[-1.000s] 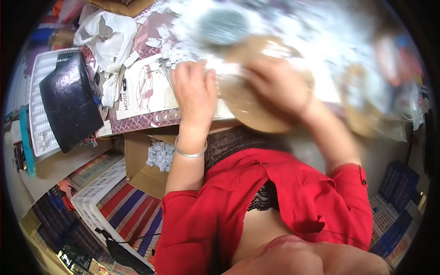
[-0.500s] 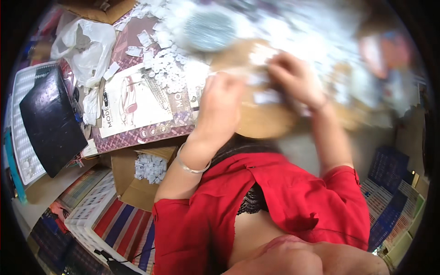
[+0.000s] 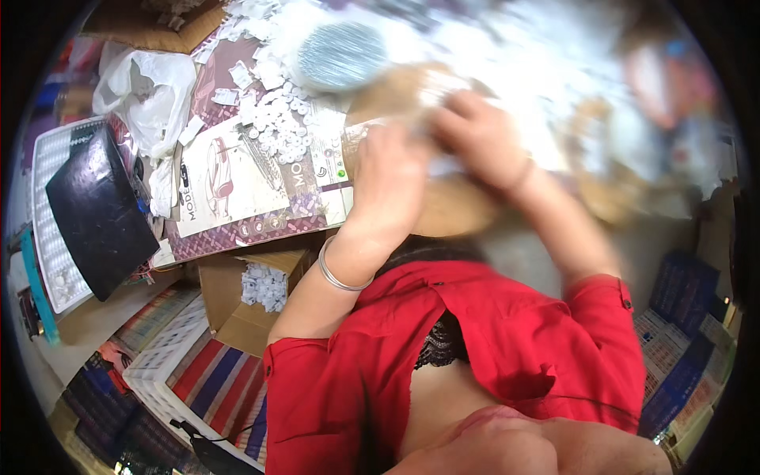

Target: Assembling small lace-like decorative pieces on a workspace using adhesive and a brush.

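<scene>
Over a brown round board [image 3: 455,210], my two hands are close together in front of me. My left hand [image 3: 389,170] has its fingers curled in and pressed together; what they hold is hidden. My right hand [image 3: 481,142] reaches in from the other side, fingers bent towards the left one and smeared by motion. Between the hands a small white piece shows in blur, too unclear to name. More white bits [image 3: 439,83] lie on the board's far part. Just beyond it is a round container of thin, shiny grey strands or pins [image 3: 340,55].
Small white round pieces [image 3: 281,127] are heaped left of the board on a printed sheet [image 3: 229,190]. Further left are a plastic bag [image 3: 146,103], a black curved panel [image 3: 99,210] and a white tray [image 3: 51,229]. An open carton [image 3: 237,328] with white pieces sits below the table edge.
My right hand has moved left, closer to my left hand, and the gap between them has narrowed. The left hand stays over the board, fingers still curled. The whole view has shifted slightly.
</scene>
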`<state>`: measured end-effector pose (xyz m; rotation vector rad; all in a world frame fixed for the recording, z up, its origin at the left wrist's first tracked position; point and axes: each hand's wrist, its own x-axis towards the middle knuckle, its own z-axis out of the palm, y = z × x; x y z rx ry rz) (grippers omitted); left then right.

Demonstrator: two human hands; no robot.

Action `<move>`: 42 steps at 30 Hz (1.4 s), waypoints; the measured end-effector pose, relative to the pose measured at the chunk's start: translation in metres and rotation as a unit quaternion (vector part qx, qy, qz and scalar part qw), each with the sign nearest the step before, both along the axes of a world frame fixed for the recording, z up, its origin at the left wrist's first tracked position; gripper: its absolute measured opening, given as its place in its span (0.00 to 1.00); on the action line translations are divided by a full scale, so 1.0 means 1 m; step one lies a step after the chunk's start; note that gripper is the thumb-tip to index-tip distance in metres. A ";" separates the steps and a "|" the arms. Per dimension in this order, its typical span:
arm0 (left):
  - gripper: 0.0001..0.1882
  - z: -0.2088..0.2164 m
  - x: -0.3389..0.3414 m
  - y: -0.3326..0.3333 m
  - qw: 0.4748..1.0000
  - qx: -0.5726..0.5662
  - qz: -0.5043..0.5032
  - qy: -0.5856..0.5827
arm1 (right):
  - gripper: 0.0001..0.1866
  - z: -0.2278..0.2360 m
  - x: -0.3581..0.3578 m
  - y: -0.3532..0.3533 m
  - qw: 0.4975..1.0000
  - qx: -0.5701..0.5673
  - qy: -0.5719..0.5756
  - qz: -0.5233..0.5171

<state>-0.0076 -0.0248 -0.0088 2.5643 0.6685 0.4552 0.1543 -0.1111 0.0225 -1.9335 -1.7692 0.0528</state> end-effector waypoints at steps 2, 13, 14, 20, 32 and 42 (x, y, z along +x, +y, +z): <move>0.21 0.003 0.002 0.000 1.000 0.015 -0.001 -0.005 | 0.07 -0.005 0.010 -0.002 0.994 0.016 -0.078 0.078; 0.21 0.023 0.002 0.002 0.998 -0.011 -0.056 -0.009 | 0.10 -0.010 0.035 -0.006 0.983 -0.010 -0.022 0.181; 0.21 0.020 0.001 0.002 0.998 -0.012 -0.055 -0.009 | 0.12 -0.010 0.037 -0.007 0.982 -0.024 -0.009 0.188; 0.22 0.012 0.001 0.001 0.998 -0.050 -0.030 -0.002 | 0.09 0.003 0.023 -0.008 0.993 -0.043 0.063 0.086; 0.23 0.010 0.000 -0.001 0.999 -0.028 -0.032 0.017 | 0.14 0.009 0.025 0.015 0.955 -0.232 0.167 -0.081; 0.22 0.020 -0.003 0.009 0.997 0.004 -0.067 -0.049 | 0.05 0.017 0.004 -0.012 1.000 0.015 0.005 -0.020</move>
